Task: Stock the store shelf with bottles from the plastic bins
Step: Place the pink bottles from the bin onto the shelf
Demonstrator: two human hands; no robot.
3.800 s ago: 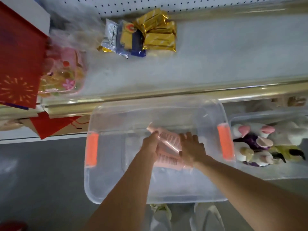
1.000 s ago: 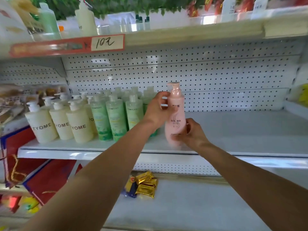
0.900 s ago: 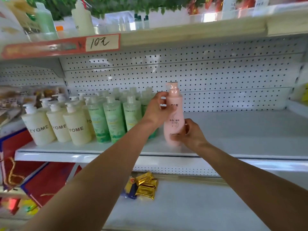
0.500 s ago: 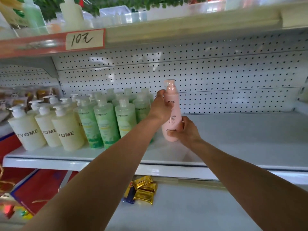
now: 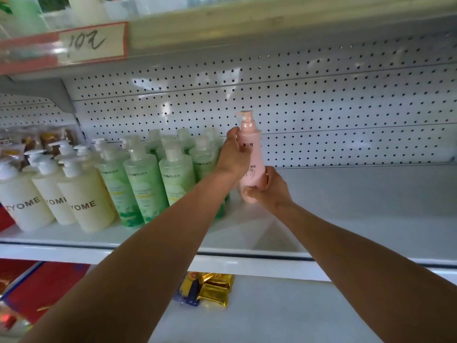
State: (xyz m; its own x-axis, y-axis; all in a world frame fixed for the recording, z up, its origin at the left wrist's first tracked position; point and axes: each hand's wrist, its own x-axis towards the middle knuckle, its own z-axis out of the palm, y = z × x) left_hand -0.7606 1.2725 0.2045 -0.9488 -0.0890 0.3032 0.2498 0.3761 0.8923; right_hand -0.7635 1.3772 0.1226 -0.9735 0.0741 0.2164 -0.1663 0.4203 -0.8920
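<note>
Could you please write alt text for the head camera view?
Two bare hands, left hand and right hand, hold an upright pink pump bottle on a white shelf, right of green bottles and cream bottles.

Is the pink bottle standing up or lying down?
Standing up: the pink bottle has its pump on top, with both hands around it.

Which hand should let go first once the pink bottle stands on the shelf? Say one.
Left hand. It grips the pink bottle at its upper body, close against the green bottles. The right hand cups the base on the shelf's open side and can likely steady it.
</note>
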